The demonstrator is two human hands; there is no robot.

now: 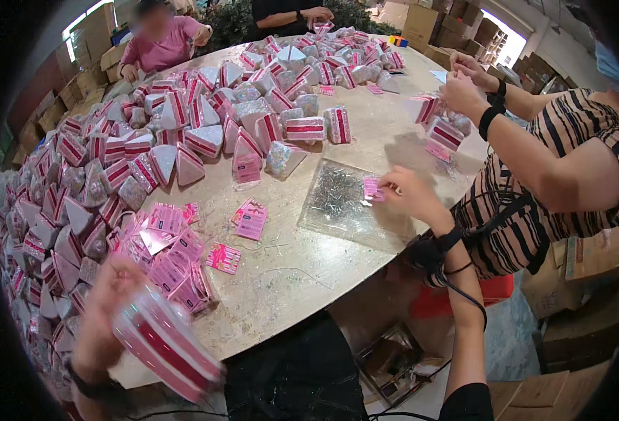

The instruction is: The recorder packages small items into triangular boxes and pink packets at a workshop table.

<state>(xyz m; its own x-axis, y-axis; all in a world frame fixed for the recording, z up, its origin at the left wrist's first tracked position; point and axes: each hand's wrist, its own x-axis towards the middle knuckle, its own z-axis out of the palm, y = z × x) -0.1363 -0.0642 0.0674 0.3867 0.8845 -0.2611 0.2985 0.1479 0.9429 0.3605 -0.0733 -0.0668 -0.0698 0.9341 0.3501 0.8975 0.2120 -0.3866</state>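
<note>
My left hand [106,305], blurred by motion, is closed on the top of a cake-slice-shaped pouch [165,347] with pink and white stripes, which hangs tilted over the table's near edge. Between the thumb and fingers of my right hand [413,193] is a small pink card tag [373,189]. This hand is above the right part of a shallow clear tray [316,223] holding many small metal pins [337,189]. Beside my left hand lies a heap of pink card tags [176,263], with a few loose tags [252,219] to its right.
A large pile of cake-slice pouches [148,151] covers the table's left and far parts. At right, a co-worker in a striped top [534,182] handles pouches [444,133]. Two more people sit across the table. Cardboard boxes [580,281] stand around; a bin [391,361] is on the floor.
</note>
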